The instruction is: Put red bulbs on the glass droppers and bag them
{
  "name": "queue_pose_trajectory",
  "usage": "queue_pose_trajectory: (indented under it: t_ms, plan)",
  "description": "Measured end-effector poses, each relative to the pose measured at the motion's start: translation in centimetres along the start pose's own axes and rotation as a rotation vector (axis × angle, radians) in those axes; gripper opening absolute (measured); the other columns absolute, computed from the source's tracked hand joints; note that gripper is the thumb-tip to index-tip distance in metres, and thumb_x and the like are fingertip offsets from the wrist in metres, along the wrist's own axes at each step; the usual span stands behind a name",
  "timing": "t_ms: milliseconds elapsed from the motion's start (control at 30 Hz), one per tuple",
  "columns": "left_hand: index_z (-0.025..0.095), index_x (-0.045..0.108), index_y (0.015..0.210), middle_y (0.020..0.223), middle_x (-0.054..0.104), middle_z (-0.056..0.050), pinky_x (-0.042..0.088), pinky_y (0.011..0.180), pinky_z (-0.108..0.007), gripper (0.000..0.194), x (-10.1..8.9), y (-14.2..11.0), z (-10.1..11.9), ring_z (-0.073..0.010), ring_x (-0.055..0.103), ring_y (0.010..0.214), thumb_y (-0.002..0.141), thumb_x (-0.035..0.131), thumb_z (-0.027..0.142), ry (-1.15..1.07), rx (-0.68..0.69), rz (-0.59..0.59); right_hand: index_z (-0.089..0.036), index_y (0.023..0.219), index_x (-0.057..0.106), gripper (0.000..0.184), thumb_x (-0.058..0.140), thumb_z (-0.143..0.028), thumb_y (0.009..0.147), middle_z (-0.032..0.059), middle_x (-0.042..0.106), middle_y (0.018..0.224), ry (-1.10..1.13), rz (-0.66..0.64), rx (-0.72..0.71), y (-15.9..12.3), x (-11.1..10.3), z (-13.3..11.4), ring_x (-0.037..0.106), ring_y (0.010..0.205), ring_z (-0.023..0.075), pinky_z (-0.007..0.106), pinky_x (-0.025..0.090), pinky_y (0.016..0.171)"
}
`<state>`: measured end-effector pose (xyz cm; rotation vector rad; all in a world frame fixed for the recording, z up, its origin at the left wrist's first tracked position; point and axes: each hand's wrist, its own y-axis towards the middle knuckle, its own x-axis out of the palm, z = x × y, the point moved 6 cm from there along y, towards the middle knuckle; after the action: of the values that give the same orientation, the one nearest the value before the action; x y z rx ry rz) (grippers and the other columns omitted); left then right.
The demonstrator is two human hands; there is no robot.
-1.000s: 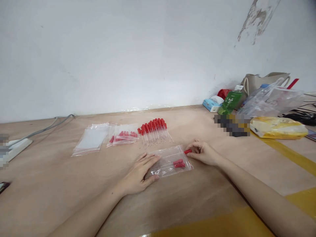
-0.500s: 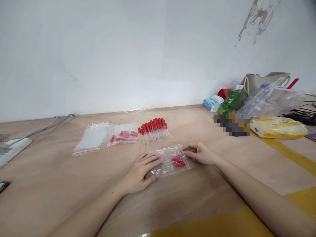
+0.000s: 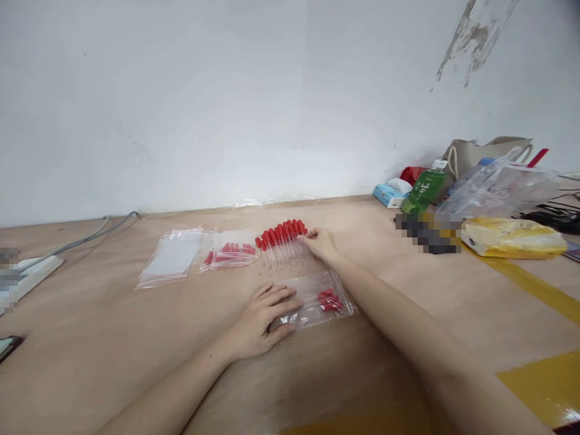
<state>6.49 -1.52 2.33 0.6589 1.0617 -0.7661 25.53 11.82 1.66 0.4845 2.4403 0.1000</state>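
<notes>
A clear zip bag [image 3: 308,314] with red-topped droppers [image 3: 330,299] inside lies flat in front of me. My left hand [image 3: 267,317] rests on its left end, fingers spread. Beyond the bag, a row of clear glass droppers with red rubber bulbs [image 3: 278,232] lies side by side. My right hand [image 3: 319,243] is at the right end of that row, its thumb and finger pinched at a dropper there. The fingertips partly hide that dropper. Left of the row are filled zip bags [image 3: 233,257] with red bulbs showing through.
A stack of flat zip bags [image 3: 172,257] lies further left. At the right stand a green bottle [image 3: 425,190], a tissue pack [image 3: 389,194], a yellow packet [image 3: 512,237] and plastic bags [image 3: 498,184]. A power strip [image 3: 34,281] with a grey cable is at the left edge.
My right hand has left the bag's right end and moved up to the right end of the dropper row. My left hand stays on the bag.
</notes>
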Motion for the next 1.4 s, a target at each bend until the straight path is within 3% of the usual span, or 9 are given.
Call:
queue_pose_trajectory:
  t_ms: [300,433,567,667,767,900,1033,1200,1400]
  plan:
    - [0.031,0.042,0.125,0.135,0.039,-0.003,0.019,0.105,-0.047,0.041,0.1,0.0,-0.1,-0.0213,0.034,0.124,0.085,0.044,0.04,0.001,0.01,0.022,-0.016,0.057,0.059,0.021,0.053,-0.032,0.07,0.006,0.059,0.059,-0.013,-0.044,0.113,0.6,0.4,0.1,0.057,0.065,0.018,0.026,0.039,0.059]
    - [0.031,0.042,0.126,0.135,0.038,-0.003,0.018,0.105,-0.047,0.042,0.1,0.0,0.0,-0.0209,0.033,0.125,0.085,0.042,0.041,0.018,0.007,0.006,-0.016,0.059,0.055,0.026,0.049,-0.035,0.075,0.0024,0.05,0.048,0.111,-0.092,0.155,0.7,0.2,0.1,0.051,0.051,0.0137,0.023,0.037,0.049]
    - [0.031,0.041,0.126,0.136,0.038,-0.002,0.018,0.105,-0.046,0.042,0.2,0.0,-0.1,-0.0204,0.032,0.125,0.085,0.042,0.042,0.023,0.004,0.008,-0.017,0.068,0.05,0.032,0.037,-0.043,0.082,-0.0033,0.042,0.046,0.275,-0.126,0.171,-0.4,-2.4,1.2,0.035,0.037,0.007,0.02,0.029,0.038]
    - [0.032,0.041,0.126,0.136,0.038,-0.002,0.019,0.105,-0.046,0.042,0.2,0.0,-0.1,-0.0208,0.032,0.125,0.085,0.042,0.042,0.024,0.004,0.008,-0.019,0.081,0.046,0.024,0.045,-0.042,0.078,-0.0051,0.047,0.056,0.382,-0.13,0.155,-2.4,-5.5,3.2,0.032,0.036,0.004,0.017,0.027,0.036]
    - [0.031,0.04,0.127,0.136,0.037,-0.002,0.019,0.105,-0.046,0.042,0.1,-0.1,-0.1,-0.0213,0.032,0.125,0.086,0.041,0.042,0.026,0.004,0.009,-0.023,0.096,0.038,0.041,0.062,-0.034,0.065,-0.0095,0.047,0.061,0.704,-0.169,0.16,-5.0,-7.5,5.1,0.032,0.036,0.0027,0.014,0.025,0.033]
    - [0.028,0.032,0.131,0.134,0.04,-0.003,0.02,0.106,-0.045,0.049,-0.1,-0.1,0.2,-0.0208,0.033,0.124,0.085,0.043,0.039,0.005,0.009,0.037,-0.025,0.098,0.032,0.054,0.068,-0.021,0.058,-0.0107,0.047,0.059,0.832,-0.162,0.217,-7.7,-8.2,6.5,0.043,0.038,0.0053,0.014,0.032,0.032]
    - [0.025,0.028,0.133,0.132,0.042,-0.004,0.021,0.105,-0.045,0.052,-0.2,0.0,0.3,-0.021,0.035,0.123,0.085,0.044,0.037,0.005,0.018,0.048,-0.024,0.096,0.03,0.044,0.063,-0.02,0.066,-0.0046,0.058,0.063,0.877,-0.076,0.272,-8.6,-8.0,6.6,0.055,0.045,0.0113,0.02,0.045,0.039]
    - [0.024,0.029,0.132,0.132,0.042,-0.004,0.022,0.106,-0.043,0.051,-0.3,0.0,0.2,-0.0206,0.035,0.123,0.085,0.044,0.037,0.018,0.015,0.046,-0.019,0.081,0.04,0.008,0.046,-0.023,0.081,0.0017,0.06,0.06,0.994,-0.109,0.333,-8.8,-7.4,6.1,0.058,0.047,0.0115,0.021,0.048,0.045]
    - [0.024,0.029,0.132,0.13,0.044,-0.004,0.022,0.105,-0.044,0.051,-0.3,0.0,0.3,-0.0213,0.036,0.122,0.085,0.044,0.036,0.01,0.027,0.061,-0.017,0.075,0.044,0.009,0.039,-0.016,0.083,0.0035,0.061,0.06,0.996,-0.091,0.4,-8.7,-7.9,6.8,0.058,0.047,0.0109,0.02,0.048,0.047]
